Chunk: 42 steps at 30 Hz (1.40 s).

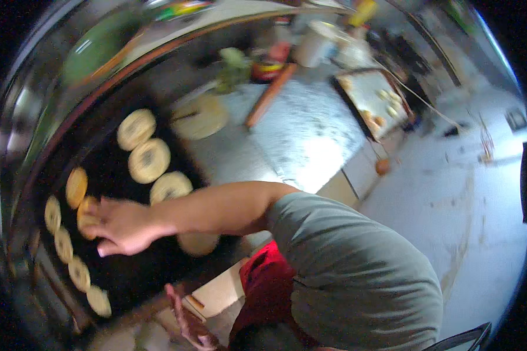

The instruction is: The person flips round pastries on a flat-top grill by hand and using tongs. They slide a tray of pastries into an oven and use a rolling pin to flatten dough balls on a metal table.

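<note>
My right hand (pixel 125 223) reaches across a black griddle (pixel 127 274). Its fingers lie over a browned round flatbread (pixel 84 211), with the thumb held apart; blur hides whether they touch it. Another browned flatbread (pixel 77 188) lies just beyond. Along the far left edge runs a row of several flatbreads (pixel 63 245), while paler rounds (pixel 149 160) lie nearer the counter. My forearm partly covers one pale round (pixel 171 186). Low in the picture, my left hand (pixel 186 316) is beside the griddle's front edge, fingers extended and holding nothing visible.
Right of the griddle, a rolled-out dough round (pixel 200 116) lies on the counter (pixel 307 118) near a rolling pin (pixel 272 94). A tray (pixel 369 98) holds several small dough pieces. Jars and containers (pixel 316 44) stand at the back. A green rounded object (pixel 101 48) sits beyond the griddle.
</note>
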### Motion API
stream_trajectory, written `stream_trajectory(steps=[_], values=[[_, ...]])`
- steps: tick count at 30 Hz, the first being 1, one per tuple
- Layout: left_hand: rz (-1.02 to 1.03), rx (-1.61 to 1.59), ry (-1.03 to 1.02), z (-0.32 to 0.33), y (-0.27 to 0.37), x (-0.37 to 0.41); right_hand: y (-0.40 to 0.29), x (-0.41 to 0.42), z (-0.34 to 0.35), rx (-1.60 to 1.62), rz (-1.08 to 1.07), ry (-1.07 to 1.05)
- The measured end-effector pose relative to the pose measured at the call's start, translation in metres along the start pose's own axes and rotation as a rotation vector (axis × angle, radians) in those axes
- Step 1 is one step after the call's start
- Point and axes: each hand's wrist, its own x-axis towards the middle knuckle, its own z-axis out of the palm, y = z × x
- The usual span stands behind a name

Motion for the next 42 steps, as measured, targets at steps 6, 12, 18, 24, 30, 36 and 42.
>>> stream_trajectory(steps=[6, 12, 18, 24, 30, 36, 42], values=[[-0.010, 0.478, -0.245, 0.159, 0.063, 0.113, 0.092, -0.323, -0.277, 0.100, 0.447, 0.511], [-0.060, 0.857, -0.428, 0.346, -0.001, 0.246, 0.186, -0.660, -0.478, -0.531, 1.322, 0.363], [-0.066, 1.480, -0.289, 0.421, -0.130, 0.386, 0.229, -0.691, -0.486, -0.489, 1.241, -0.166], [-0.270, 1.734, -0.351, 0.455, -0.139, 0.415, 0.255, -0.740, -0.518, 0.081, 1.256, 0.320], [-0.480, 1.365, -0.166, 0.448, -0.165, 0.361, 0.187, -0.577, -0.458, 0.128, 0.686, 0.121], [-0.680, 1.067, -0.104, 0.471, -0.109, 0.284, 0.180, -0.530, -0.317, -0.348, 0.590, -0.372], [-0.693, 0.835, -0.015, 0.455, -0.084, 0.159, 0.208, -0.517, -0.286, -0.476, 0.525, -0.332]])
